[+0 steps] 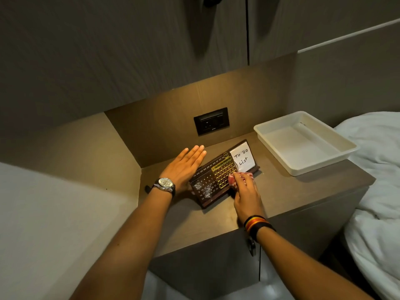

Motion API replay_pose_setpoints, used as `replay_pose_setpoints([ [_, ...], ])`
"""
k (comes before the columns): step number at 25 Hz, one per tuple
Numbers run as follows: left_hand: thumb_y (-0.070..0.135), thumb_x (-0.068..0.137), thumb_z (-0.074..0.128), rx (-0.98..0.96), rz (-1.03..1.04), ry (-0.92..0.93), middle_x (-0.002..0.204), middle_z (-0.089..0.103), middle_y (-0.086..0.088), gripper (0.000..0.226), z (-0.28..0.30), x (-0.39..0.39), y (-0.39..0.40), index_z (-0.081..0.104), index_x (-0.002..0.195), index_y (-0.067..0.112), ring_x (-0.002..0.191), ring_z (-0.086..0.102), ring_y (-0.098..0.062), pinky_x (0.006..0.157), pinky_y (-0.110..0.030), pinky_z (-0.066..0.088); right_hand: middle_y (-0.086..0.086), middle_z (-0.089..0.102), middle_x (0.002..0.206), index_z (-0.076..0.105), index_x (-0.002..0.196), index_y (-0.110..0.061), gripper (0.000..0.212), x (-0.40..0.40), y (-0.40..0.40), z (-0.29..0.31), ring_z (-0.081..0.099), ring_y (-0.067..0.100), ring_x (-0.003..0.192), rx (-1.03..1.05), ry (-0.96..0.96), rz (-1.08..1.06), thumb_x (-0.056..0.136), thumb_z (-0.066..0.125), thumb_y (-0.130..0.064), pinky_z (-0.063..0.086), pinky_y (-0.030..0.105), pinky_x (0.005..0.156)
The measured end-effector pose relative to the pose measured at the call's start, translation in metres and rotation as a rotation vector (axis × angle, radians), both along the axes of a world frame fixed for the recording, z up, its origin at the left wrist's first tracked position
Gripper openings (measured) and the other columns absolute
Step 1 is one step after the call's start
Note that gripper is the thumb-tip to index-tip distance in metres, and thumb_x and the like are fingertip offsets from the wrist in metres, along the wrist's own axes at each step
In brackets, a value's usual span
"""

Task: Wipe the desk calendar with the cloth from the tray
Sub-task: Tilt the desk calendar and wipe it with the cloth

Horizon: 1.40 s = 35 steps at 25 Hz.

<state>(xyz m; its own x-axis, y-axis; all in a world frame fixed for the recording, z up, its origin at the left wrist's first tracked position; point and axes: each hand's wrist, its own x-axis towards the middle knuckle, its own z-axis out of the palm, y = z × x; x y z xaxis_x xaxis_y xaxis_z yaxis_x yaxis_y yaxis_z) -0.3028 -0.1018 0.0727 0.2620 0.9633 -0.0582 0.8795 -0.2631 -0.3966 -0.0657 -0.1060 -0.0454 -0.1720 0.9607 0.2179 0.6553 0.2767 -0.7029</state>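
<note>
Your right hand has a closed grip on the cloth, pressed against the desk calendar on the worktop. Left hand, flat and open, braces its back. Wipe leftward toward the white smudges.

A single head-worn wide-angle view looks forward and steeply down from above onto the table, close enough that both forearms enter from the bottom edge. The table sits at the centre of the frame; beyond it the wall socket faces the camera, cabinet doors rise above it, and bedding lies to the table's right.
</note>
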Motion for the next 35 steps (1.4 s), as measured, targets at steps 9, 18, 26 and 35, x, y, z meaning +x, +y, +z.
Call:
replay_pose_setpoints([
  [9, 0.088, 0.047, 0.075, -0.100, -0.008, -0.197, 0.170, -0.012, -0.011, 0.161, -0.009, 0.065, -0.002, -0.014, 0.159, 0.014, 0.156, -0.012, -0.025, 0.127, -0.042, -0.005, 0.007, 0.046, 0.152, 0.041, 0.151, -0.027, 0.059, 0.026, 0.034, 0.016, 0.044, 0.028, 0.144, 0.027, 0.000, 0.074, 0.098, 0.056, -0.006, 0.051, 0.052, 0.110],
  [18, 0.067, 0.063, 0.083, -0.069, 0.058, -0.405, 0.171, -0.001, -0.014, 0.143, -0.013, 0.096, -0.007, -0.005, 0.161, 0.009, 0.157, -0.004, -0.023, 0.128, -0.038, 0.001, 0.001, 0.046, 0.155, 0.043, 0.151, -0.032, 0.058, 0.016, -0.008, 0.042, 0.047, 0.021, 0.142, -0.098, 0.407, 0.186, 0.099, 0.056, -0.011, 0.049, 0.043, 0.113],
  [26, 0.064, 0.064, 0.084, -0.061, 0.077, -0.473, 0.170, 0.003, -0.018, 0.143, -0.016, 0.103, -0.010, -0.003, 0.160, 0.004, 0.158, 0.000, -0.028, 0.127, -0.037, -0.001, 0.000, 0.051, 0.152, 0.052, 0.147, -0.029, 0.055, 0.030, -0.020, 0.027, 0.048, 0.019, 0.142, -0.091, 0.335, 0.219, 0.098, 0.057, -0.005, 0.045, 0.043, 0.117],
  [35, 0.060, 0.060, 0.088, -0.053, 0.106, -0.511, 0.170, 0.003, -0.018, 0.146, -0.022, 0.102, -0.008, -0.003, 0.160, 0.006, 0.158, -0.001, -0.029, 0.129, -0.043, 0.003, -0.001, 0.053, 0.152, 0.056, 0.144, -0.028, 0.058, 0.034, -0.012, 0.026, 0.045, 0.008, 0.139, 0.034, 0.267, 0.257, 0.093, 0.059, 0.000, 0.027, 0.016, 0.120],
])
